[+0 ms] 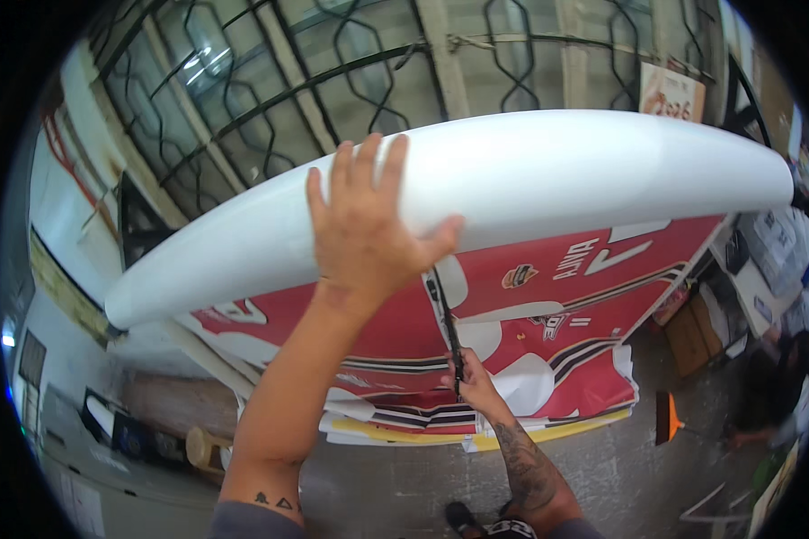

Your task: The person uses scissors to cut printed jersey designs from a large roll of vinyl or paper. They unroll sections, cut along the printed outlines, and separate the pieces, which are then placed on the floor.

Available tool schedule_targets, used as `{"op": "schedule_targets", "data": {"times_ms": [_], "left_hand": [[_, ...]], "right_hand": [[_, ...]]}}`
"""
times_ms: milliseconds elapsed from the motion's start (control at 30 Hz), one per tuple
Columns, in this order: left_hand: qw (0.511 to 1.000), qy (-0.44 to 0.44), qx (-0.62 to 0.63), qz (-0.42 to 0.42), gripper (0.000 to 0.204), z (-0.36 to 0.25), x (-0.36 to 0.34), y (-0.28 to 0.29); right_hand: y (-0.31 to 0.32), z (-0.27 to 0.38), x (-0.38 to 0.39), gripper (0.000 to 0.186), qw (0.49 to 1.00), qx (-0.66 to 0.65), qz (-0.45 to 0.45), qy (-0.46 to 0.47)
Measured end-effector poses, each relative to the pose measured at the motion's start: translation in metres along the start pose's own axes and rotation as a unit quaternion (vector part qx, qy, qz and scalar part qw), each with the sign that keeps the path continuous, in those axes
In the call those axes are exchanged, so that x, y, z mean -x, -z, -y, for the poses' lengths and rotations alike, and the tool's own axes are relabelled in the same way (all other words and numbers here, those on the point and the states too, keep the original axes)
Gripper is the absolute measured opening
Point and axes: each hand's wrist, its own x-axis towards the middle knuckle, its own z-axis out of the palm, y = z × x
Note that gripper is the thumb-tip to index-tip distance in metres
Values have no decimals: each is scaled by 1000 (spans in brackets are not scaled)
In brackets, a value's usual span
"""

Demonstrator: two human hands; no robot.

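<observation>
Carefully, we pinned the roll (476,193) with an open left hand (364,229), right hand (472,382) gripping the blade (447,323), which we judged might slip.

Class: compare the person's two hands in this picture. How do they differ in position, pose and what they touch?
The left hand is raised high, while the right hand sits lower, nearer the body. The left hand lies spread, fingers over the big white roll; the right hand is closed on a thin dark tool. The left hand rests on white material; the right hand is over the red printed sheet. Both are bare.
</observation>
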Motion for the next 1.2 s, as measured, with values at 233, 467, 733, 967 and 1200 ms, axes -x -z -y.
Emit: {"op": "schedule_targets", "data": {"times_ms": [233, 467, 733, 967, 1200], "left_hand": [[932, 181, 177, 258, 50, 3, -74, 29], [998, -21, -33, -57, 63, -44, 8, 10], [996, -47, -56, -50, 82, -37, -2, -4], [986, 17, 114, 119, 54, -15, -61, 8], [978, 112, 92, 151, 56, -15, -66, 1]], "right_hand": [[0, -21, 18, 43, 996, 48, -31, -73], [8, -29, 28, 39, 995, -92, 30, 8], [17, -16, -19, 48, 996, -70, 16, 59], [15, -20, -14, 41, 996, -57, 52, 50], [6, -11, 24, 47, 997, -61, 18, -34]]}}
